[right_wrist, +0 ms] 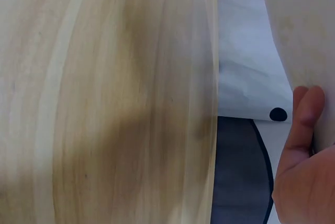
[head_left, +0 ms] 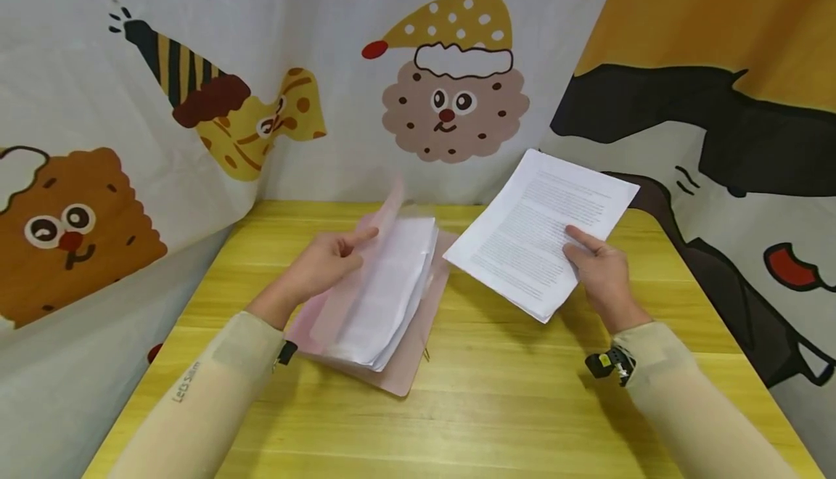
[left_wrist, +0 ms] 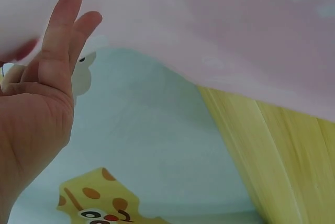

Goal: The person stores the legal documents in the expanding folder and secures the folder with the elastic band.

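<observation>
A pink folder (head_left: pixel 406 375) lies tilted on the table left of centre, with a stack of white papers (head_left: pixel 395 276) inside. My left hand (head_left: pixel 316 265) pinches its translucent front cover (head_left: pixel 336 308) by the left edge and holds it partly raised. In the left wrist view, two straight fingers (left_wrist: pixel 62 35) show under the pink sheet. To the right, my right hand (head_left: pixel 604 276) grips several printed sheets (head_left: pixel 538 236) by their right edge, thumb over the text. They are held tilted, above the table. In the right wrist view the fingers lie behind the paper (right_wrist: pixel 306 25).
The yellow wood-grain table (head_left: pixel 496 406) ends at a cartoon-print cloth (head_left: pixel 294 0) hanging behind it and along both sides. A small thin metal-looking piece (head_left: pixel 427 354) shows at the folder's right edge. Both wrists wear a small black camera.
</observation>
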Tool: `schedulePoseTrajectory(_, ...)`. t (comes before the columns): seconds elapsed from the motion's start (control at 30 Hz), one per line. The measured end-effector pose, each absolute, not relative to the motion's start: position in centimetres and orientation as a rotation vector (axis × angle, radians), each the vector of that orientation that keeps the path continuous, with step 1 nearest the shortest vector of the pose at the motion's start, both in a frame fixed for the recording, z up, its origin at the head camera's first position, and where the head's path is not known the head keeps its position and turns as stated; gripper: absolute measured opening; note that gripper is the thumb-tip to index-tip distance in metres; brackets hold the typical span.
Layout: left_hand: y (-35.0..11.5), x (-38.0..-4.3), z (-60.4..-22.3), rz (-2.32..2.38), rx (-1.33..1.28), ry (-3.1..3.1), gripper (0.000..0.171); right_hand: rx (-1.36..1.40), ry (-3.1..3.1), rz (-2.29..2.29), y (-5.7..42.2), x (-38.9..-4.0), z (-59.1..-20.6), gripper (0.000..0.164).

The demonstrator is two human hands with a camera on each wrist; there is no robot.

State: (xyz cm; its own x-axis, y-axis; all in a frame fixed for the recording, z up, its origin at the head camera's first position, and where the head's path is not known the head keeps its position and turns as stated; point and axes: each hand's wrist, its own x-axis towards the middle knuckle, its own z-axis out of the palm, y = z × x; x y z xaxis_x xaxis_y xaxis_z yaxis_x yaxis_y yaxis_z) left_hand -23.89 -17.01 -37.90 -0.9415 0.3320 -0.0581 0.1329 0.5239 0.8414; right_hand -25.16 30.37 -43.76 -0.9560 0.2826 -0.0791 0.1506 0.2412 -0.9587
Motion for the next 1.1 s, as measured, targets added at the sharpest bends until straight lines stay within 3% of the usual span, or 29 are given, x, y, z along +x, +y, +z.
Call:
schedulePoseTrajectory(0.57, -16.9, -23.6, -38.0, 1.387, 0.415, 2.49, 0.049, -0.382, -2.35, 1.617, 28.7, -24.8, -44.9, 0.044)
schedulePoseTrajectory(1.1, -15.0, -23.7, -38.3, 1.465, 0.372, 2.543, 0.048, -0.055, -2.631, 1.632, 23.8, -22.5, -47.4, 0.039)
